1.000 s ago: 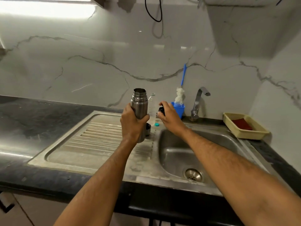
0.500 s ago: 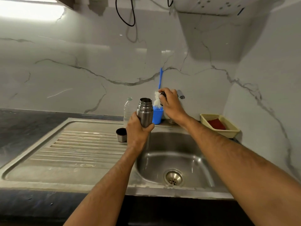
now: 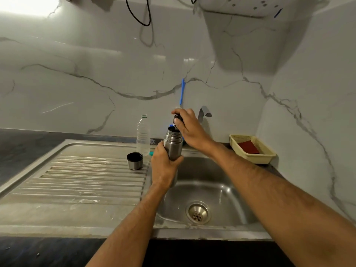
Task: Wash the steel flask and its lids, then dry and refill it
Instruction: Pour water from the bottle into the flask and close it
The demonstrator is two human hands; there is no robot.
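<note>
Fingers of the left hand [image 3: 163, 166] are wrapped tightly round the body of the steel flask [image 3: 172, 144], which is held upright over the near-left edge of the sink basin [image 3: 227, 191], its mouth uncovered. The flask's lower part is hidden behind that hand. Just above the flask's mouth, a small dark lid [image 3: 177, 118] is pinched in the curled fingers of the right hand [image 3: 189, 130]; most of the lid is covered by them, and its shape cannot be made out. Both forearms are cut off by the bottom edge of the picture. Below, the drain [image 3: 198, 212] is seen in the basin floor. To the left, a steel cup lid [image 3: 134, 160] is stood open side up on the ribbed draining board [image 3: 77, 180]. Behind it, a clear plastic bottle [image 3: 143, 134] is stood upright without a cap, and a small teal object beside its base is partly hidden. Farther back, the tap [image 3: 204, 112] is half covered by the right hand, as is a blue holder, from which only a blue brush handle [image 3: 182, 91] is seen rising against the marble wall. At far right, a yellow basket [image 3: 254, 151] with a red scrub pad [image 3: 248, 147] is set on the dark counter.
</note>
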